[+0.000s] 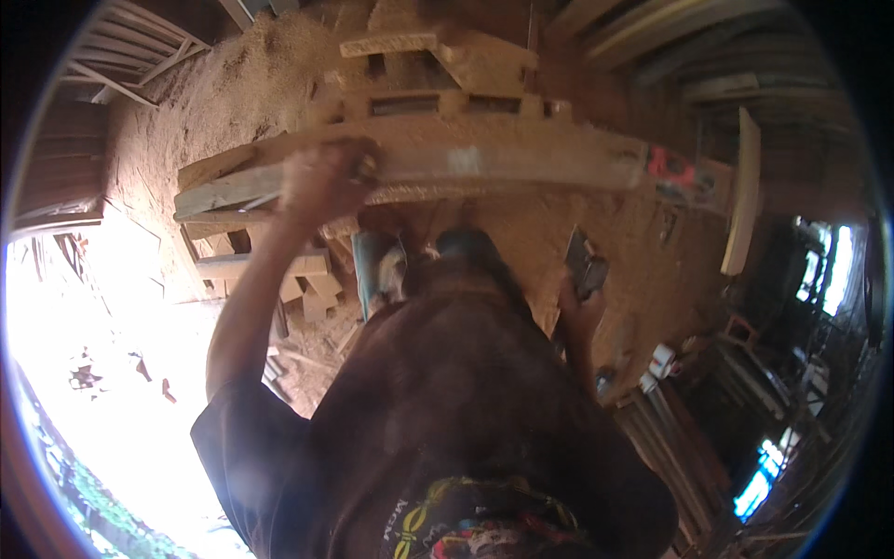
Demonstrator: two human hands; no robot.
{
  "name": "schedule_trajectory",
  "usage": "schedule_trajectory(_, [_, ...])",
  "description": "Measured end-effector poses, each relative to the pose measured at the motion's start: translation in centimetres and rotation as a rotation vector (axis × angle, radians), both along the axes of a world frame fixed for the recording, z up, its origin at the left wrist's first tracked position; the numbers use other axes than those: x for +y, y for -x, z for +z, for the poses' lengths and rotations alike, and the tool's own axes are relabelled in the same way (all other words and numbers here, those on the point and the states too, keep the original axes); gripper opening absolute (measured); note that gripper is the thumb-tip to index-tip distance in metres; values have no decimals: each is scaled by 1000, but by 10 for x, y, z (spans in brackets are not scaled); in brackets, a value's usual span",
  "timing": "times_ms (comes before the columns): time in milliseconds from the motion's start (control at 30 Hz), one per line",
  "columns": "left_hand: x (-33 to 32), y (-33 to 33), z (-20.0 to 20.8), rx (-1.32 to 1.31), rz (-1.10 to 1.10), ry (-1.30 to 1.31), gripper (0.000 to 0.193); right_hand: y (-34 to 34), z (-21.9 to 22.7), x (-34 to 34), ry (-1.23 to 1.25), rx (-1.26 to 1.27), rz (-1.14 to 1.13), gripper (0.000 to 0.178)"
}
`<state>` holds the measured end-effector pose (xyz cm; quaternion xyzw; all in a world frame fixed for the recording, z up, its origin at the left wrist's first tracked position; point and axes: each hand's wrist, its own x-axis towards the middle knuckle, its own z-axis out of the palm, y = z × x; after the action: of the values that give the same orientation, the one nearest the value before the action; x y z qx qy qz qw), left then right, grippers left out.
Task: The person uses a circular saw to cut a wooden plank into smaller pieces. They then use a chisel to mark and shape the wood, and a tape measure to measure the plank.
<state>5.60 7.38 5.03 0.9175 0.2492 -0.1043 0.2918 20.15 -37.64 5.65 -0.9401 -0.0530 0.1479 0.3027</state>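
Note:
A long wooden plank (521, 166) lies crosswise in front of me. My left hand (326, 182) is over its left part, blurred, with the fingers curled. Something small and dark shows at those fingers, too smeared to name. Low at my right side, my right hand (579, 312) is closed around a dark, flat rectangular object (587, 264), held apart from the plank. The kind of object is not clear.
A red tool (672, 170) sits at the plank's right end. Cut wood blocks (312, 279) are piled below its left end. Sawdust (265, 79) covers the ground. A pale board (743, 191) stands at right, and stacked timber (666, 456) lies at lower right.

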Motion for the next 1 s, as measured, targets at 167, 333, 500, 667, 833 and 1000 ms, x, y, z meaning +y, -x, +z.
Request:
schedule_trajectory(167, [11, -8, 98, -596, 200, -258, 54, -37, -29, -15, -311, -45, 9, 20])
schedule_trajectory(333, [-6, -27, 171, -791, 775, 8, 46, -88, 2, 24, -629, 539, -45, 19])
schedule_trajectory(500, [-52, -15, 129, -1025, 949, 130, 32, -126, -5, 11, -407, 504, 320, 24])
schedule_trajectory(667, [-107, -6, -19, -840, 1305, 21, 57, -146, -41, -15, -622, 455, 441, 35])
schedule_trajectory(833, [-187, -20, -87, -633, 1671, 296, 63, -180, -54, -58, -679, 646, 475, 51])
schedule_trajectory(1000, [-232, -54, -77, -461, 1661, 283, 77, -217, -85, -107, -696, 864, 444, 62])
